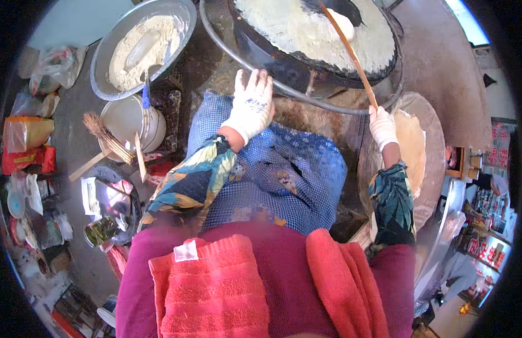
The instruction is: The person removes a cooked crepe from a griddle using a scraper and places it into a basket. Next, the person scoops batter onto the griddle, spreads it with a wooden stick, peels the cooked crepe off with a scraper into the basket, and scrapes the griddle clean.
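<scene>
My left hand [253,105], in a white glove that bears writing, lies palm down by the metal ring [294,91] around a round griddle, its fingers at the ring and nothing seen in them. My right hand [382,126], also gloved, grips the near end of a long thin wooden stick [353,55]. The stick reaches up over the griddle [265,46], where a thin pale layer of batter [303,42] covers most of the surface. A rounded white lump [343,25] sits beside the stick, near a dark bare patch.
At upper left, a metal basin [94,74] holds pale flour or batter, with a blue-handled tool [145,96] at its rim. Below it stand a white bucket [155,129] and a straw brush [109,137]. Thin flatbreads [410,148] lie on a round board at right.
</scene>
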{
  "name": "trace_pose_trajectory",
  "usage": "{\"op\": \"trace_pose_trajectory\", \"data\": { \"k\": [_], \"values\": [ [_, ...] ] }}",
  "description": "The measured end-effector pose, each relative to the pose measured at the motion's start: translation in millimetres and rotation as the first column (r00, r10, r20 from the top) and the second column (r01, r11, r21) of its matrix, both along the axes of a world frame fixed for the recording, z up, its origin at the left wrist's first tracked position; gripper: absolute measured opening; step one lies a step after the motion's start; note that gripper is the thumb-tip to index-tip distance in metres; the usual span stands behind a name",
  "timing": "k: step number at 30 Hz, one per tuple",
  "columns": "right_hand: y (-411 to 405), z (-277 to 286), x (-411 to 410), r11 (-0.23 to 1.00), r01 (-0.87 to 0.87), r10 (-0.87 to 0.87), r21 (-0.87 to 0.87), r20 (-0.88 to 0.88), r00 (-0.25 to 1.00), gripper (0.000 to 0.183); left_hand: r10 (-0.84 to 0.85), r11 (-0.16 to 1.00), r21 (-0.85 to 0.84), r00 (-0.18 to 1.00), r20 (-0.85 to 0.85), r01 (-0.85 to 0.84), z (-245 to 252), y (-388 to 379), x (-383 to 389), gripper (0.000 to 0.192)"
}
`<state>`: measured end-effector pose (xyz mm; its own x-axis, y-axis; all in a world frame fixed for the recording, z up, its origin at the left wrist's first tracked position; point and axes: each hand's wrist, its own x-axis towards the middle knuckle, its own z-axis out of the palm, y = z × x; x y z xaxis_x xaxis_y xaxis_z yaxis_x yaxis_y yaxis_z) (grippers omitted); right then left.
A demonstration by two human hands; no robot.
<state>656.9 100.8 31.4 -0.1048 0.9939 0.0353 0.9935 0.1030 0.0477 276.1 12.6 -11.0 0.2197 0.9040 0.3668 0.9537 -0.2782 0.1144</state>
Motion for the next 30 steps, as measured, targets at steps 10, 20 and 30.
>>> {"op": "trace_pose_trajectory", "data": {
  "k": [10,20,30],
  "values": [
    [-12.5,4.8,-2.7,0.998,0.055,-0.056,-0.025,-0.039,0.998,0.044,0.046,0.999,-0.011,0.99,-0.137,-0.047,-1.1,12.1,-28.0,0.061],
    [25.4,-11.6,25.1,0.996,0.052,-0.055,0.071,0.045,0.997,0.046,0.149,0.977,-0.136,0.983,-0.11,-0.164,16.5,39.4,-61.3,0.05],
    [36.4,-5.3,-12.7,0.991,-0.006,0.004,0.133,0.021,1.0,0.045,0.287,0.882,-0.326,0.936,-0.204,-0.342,28.5,70.0,-94.4,0.047]
  ]
}}
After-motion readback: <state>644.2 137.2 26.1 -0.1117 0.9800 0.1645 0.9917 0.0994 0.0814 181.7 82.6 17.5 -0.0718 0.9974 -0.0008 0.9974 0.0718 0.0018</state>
